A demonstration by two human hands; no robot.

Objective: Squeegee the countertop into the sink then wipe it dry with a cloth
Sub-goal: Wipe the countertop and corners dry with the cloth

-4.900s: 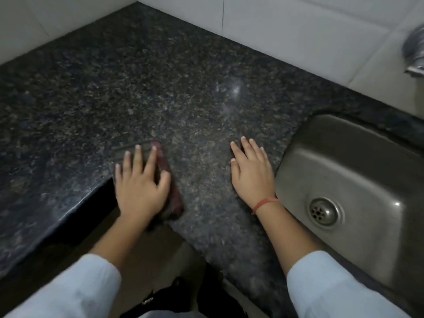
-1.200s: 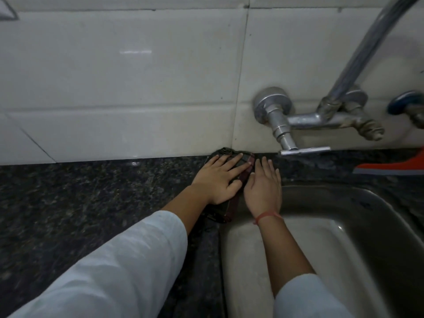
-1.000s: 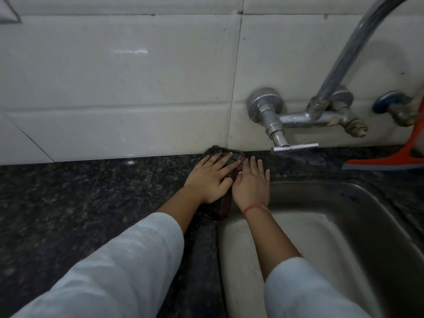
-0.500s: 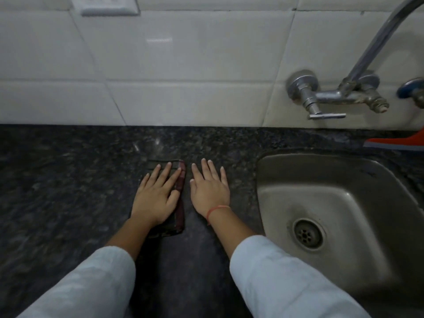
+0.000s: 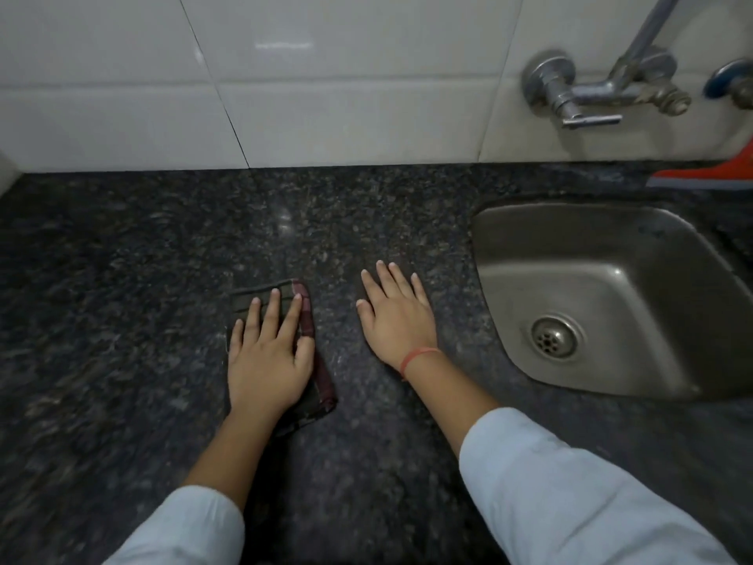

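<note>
A left hand [image 5: 267,356] presses flat, fingers straight, on a folded cloth [image 5: 306,320] whose long side runs near to far on the countertop [image 5: 142,258]. The right hand [image 5: 397,320] lies flat between cloth and sink [image 5: 591,238].

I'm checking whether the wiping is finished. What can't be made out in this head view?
Head view only.
cloth: mostly under the left hand, full shape hidden.
squeegee: cut off by the right edge; only an orange corner shows.
tap spout: cut off by the top edge.
countertop: wet or dry unclear on the dark, blurred speckle.
</note>
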